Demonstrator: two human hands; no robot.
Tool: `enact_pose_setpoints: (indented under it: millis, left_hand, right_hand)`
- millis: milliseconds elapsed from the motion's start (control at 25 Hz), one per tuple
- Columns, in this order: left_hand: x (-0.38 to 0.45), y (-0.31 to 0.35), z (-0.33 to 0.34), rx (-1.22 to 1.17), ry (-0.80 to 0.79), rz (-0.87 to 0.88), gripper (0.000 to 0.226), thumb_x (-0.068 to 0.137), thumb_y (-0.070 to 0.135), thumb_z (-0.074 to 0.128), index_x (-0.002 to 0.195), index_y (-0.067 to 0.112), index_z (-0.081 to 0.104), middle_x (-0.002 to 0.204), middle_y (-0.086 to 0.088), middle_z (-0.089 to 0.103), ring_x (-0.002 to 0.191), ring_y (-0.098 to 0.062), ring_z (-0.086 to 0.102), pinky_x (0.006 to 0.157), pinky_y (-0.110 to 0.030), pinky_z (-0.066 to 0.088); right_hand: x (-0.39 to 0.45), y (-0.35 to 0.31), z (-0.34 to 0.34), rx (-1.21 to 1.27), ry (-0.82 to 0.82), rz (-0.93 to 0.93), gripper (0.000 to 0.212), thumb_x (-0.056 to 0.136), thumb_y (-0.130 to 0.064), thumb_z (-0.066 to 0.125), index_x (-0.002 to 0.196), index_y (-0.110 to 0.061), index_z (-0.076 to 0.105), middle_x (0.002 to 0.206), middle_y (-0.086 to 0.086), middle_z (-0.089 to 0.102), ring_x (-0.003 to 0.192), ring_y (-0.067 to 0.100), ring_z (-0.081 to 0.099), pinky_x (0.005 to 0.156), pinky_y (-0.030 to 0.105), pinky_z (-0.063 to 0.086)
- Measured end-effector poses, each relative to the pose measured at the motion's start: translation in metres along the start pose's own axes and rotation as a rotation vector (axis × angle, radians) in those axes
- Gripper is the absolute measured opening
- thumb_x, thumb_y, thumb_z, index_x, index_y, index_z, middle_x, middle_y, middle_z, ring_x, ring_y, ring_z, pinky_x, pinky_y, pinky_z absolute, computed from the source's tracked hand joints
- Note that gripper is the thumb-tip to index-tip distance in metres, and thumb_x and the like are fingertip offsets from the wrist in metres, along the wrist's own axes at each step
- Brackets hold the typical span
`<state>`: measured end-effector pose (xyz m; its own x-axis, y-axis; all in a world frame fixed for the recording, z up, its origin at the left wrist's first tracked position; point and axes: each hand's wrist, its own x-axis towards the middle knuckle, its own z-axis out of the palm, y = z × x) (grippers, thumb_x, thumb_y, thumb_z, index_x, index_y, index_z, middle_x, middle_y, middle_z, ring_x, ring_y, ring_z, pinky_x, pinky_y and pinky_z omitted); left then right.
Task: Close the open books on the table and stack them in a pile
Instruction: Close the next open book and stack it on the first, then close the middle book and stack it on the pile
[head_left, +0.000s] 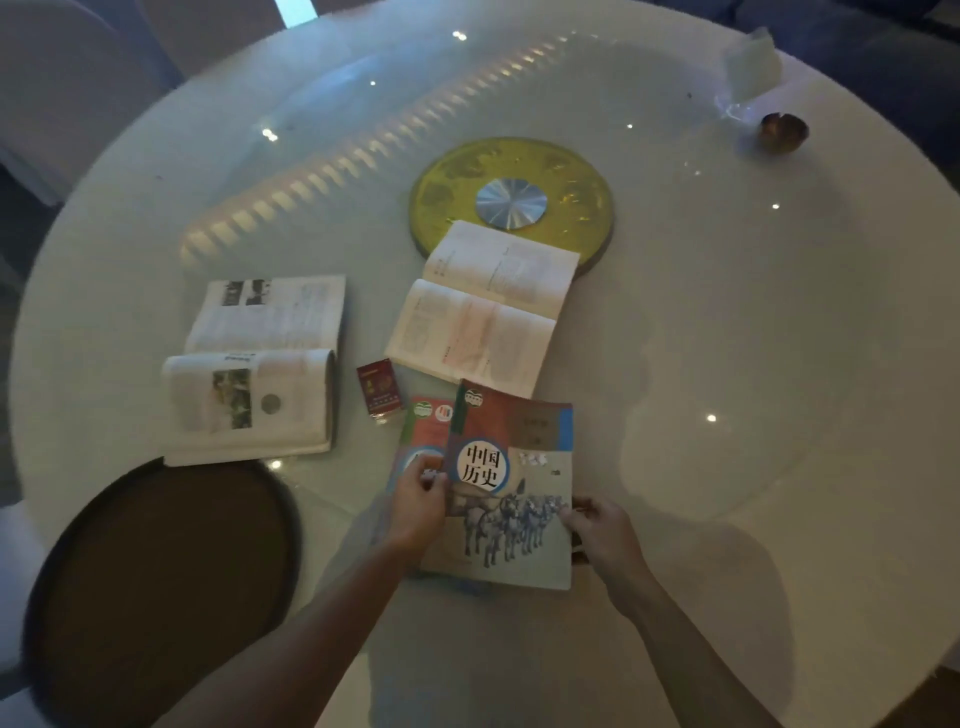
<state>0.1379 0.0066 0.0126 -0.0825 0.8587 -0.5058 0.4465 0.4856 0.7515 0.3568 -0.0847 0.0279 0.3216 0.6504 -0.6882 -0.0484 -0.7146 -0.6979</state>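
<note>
both hands, left hand (418, 506) and right hand (602, 530), grip the closed history textbook (519, 467) at 6 o'clock, two open books (260, 364) at 10 and 12

Before you: closed horse-cover textbook (511, 499) lies atop second closed red-cover book (422, 436). Small red card box (380, 387) behind-left. Two open white-paged books behind: one far left (260, 369), one against round yellow turntable disc (571, 171) (483, 306).

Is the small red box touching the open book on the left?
Apart. The head view shows a clear strip of bare table between the small red box and the right edge of the open book on the left.
</note>
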Motion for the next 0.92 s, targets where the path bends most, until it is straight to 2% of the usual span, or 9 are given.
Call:
enact_pose_setpoints:
  millis: [80,200,320,440,520,600,720,800,920]
  left_hand:
    - [0.005,-0.019,-0.027,-0.004,0.056,-0.028,0.013,0.097,0.007,0.056,0.102,0.016,0.065,0.087,-0.010,0.073,0.066,-0.021,0.067,0.045,-0.024,0.050]
    - [0.012,-0.039,-0.053,0.044,0.086,-0.053,0.012,0.095,0.011,0.059,0.103,0.015,0.067,0.094,-0.007,0.074,0.081,-0.020,0.071,0.071,-0.042,0.062]
    - [0.017,-0.049,-0.068,0.184,0.040,-0.044,0.016,0.096,0.020,0.059,0.108,0.019,0.070,0.098,0.000,0.074,0.085,-0.013,0.069,0.074,-0.038,0.062]
    - [0.032,-0.043,-0.076,0.313,0.004,0.067,0.018,0.093,0.026,0.062,0.110,0.023,0.069,0.104,0.002,0.069,0.088,-0.012,0.067,0.076,-0.037,0.061]
    - [0.053,-0.022,-0.080,0.319,-0.015,0.164,0.017,0.093,0.029,0.063,0.109,0.023,0.067,0.106,0.003,0.065,0.087,-0.010,0.066,0.074,-0.035,0.061]
    - [0.080,0.011,-0.083,0.307,-0.033,0.283,0.012,0.095,0.026,0.062,0.103,0.020,0.068,0.103,0.002,0.064,0.085,-0.009,0.066,0.074,-0.033,0.061]
    - [0.128,0.064,-0.084,0.245,-0.074,0.291,0.022,0.096,0.022,0.063,0.117,0.016,0.064,0.099,-0.002,0.067,0.084,-0.013,0.068,0.074,-0.028,0.058]
    - [0.164,0.090,-0.080,0.138,-0.106,0.163,0.045,0.095,0.026,0.066,0.136,0.011,0.055,0.120,-0.007,0.067,0.101,-0.018,0.067,0.088,-0.036,0.057]
    - [0.207,0.110,-0.069,0.138,-0.103,0.079,0.067,0.092,0.034,0.068,0.150,0.013,0.041,0.146,-0.010,0.054,0.130,-0.028,0.055,0.106,-0.048,0.048]
  right_hand:
    - [-0.001,0.001,0.032,-0.048,-0.045,0.008,0.012,0.099,-0.011,0.061,0.103,-0.004,0.069,0.098,0.013,0.078,0.081,0.024,0.078,0.062,0.038,0.063]
    - [0.001,0.010,0.067,-0.118,-0.054,0.020,0.010,0.099,-0.012,0.060,0.098,-0.004,0.066,0.095,0.012,0.076,0.081,0.024,0.077,0.065,0.044,0.065]
    - [0.006,0.018,0.085,-0.325,0.020,-0.024,0.015,0.093,-0.022,0.061,0.089,-0.008,0.063,0.086,0.009,0.073,0.080,0.026,0.074,0.068,0.053,0.063]
    - [0.009,0.009,0.086,-0.632,0.068,-0.084,0.025,0.090,-0.031,0.062,0.074,-0.013,0.056,0.074,0.005,0.066,0.072,0.026,0.065,0.058,0.036,0.048]
    - [0.017,-0.010,0.079,-0.767,0.139,-0.097,0.038,0.091,-0.037,0.061,0.061,-0.018,0.047,0.063,0.002,0.057,0.063,0.024,0.057,0.053,0.034,0.037]
    - [0.039,-0.031,0.069,-0.670,0.184,-0.093,0.038,0.092,-0.037,0.061,0.061,-0.017,0.051,0.062,0.003,0.058,0.063,0.025,0.058,0.058,0.038,0.048]
    - [0.080,-0.071,0.060,-0.287,0.170,-0.110,0.022,0.093,-0.035,0.066,0.090,-0.014,0.071,0.085,0.003,0.073,0.083,0.025,0.070,0.080,0.052,0.061]
    - [0.104,-0.099,0.060,-0.143,0.176,-0.150,0.025,0.094,-0.034,0.069,0.105,-0.011,0.071,0.093,0.000,0.071,0.089,0.021,0.068,0.087,0.054,0.059]
    - [0.138,-0.129,0.064,0.024,0.205,-0.149,0.014,0.095,-0.028,0.071,0.100,-0.015,0.068,0.099,-0.001,0.070,0.099,0.023,0.070,0.091,0.053,0.060]
